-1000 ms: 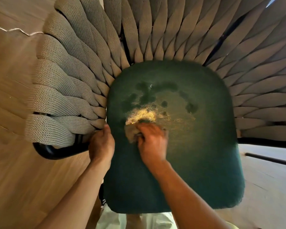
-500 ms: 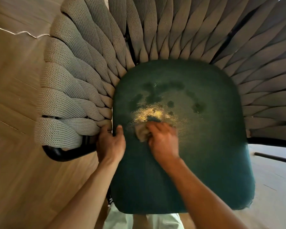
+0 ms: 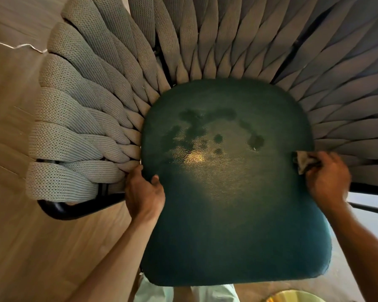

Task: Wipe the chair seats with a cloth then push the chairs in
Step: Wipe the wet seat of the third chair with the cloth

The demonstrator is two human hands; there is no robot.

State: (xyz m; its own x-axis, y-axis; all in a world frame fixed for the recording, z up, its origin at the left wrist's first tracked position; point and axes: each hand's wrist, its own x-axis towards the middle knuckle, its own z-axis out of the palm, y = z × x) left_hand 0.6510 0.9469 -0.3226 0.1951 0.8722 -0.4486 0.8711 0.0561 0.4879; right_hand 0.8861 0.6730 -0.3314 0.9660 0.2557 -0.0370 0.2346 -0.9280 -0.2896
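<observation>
The chair's woven back (image 3: 205, 44) fans from 9 round to 3 o'clock, cut off by the top edge. The green seat (image 3: 234, 214) fills the centre, long axis 12 to 6, dark damp blotches near its back. The left hand (image 3: 143, 192) has its grip closed over the seat's 9 o'clock edge. The right hand (image 3: 327, 179), motion-blurred, pinches the crumpled cloth (image 3: 303, 161) at the 3 o'clock edge; most of it is hidden.

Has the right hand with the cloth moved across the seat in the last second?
Yes. The right hand and cloth went from the seat's middle to its right edge.
</observation>
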